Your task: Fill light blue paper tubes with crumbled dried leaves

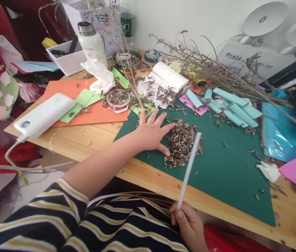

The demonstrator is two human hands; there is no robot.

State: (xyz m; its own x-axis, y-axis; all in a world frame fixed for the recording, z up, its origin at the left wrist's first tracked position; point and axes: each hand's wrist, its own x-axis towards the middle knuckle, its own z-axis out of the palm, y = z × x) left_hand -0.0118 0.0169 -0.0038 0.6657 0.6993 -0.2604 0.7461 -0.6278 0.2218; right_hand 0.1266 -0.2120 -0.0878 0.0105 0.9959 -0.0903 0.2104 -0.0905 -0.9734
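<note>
The smooth green sheet (232, 168) has room right of the dry, crinkled leaf pile (181, 141). The left hand (151, 135), fingers splayed, is at the pile's left edge; the right hand (190, 224), just off the front edge of the wooden table (92, 140), grips a slim, straight translucent stick (190, 169)

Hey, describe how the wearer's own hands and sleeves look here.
The left hand and right hand are ungloved. The left arm wears a short, loose sleeve, dark with white and mustard-yellow stripes. The right sleeve is out of view.
</note>
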